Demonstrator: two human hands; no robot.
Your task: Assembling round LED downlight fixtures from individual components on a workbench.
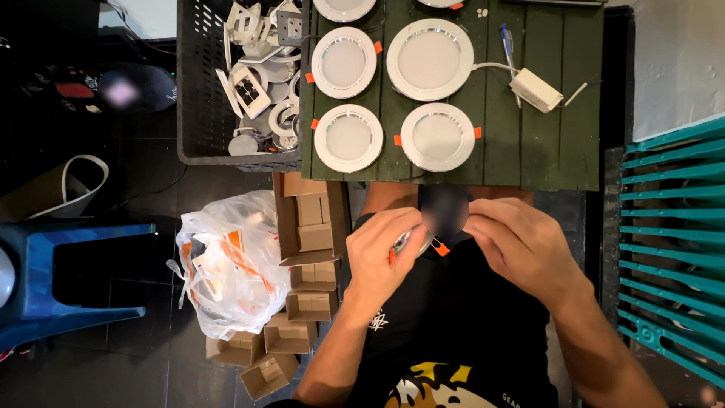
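Note:
My left hand (384, 249) and my right hand (516, 243) meet over my lap, both closed around one small round light fitting (420, 240) with orange spring clips. Most of the fitting is hidden by my fingers and a blurred patch. Just beyond my hands stands a dark green wooden table (529, 136) with several finished round white downlights (429, 59) laid face up, each with orange clips. A white driver box (535, 90) with a cable lies to their right, beside a pen (507, 45).
A black plastic crate (202, 113) of white fitting parts sits at the table's left. Small cardboard boxes (310, 227) and a plastic bag (226, 264) lie on the floor to my left. A blue stool (68, 272) stands far left, a teal crate (672, 249) on my right.

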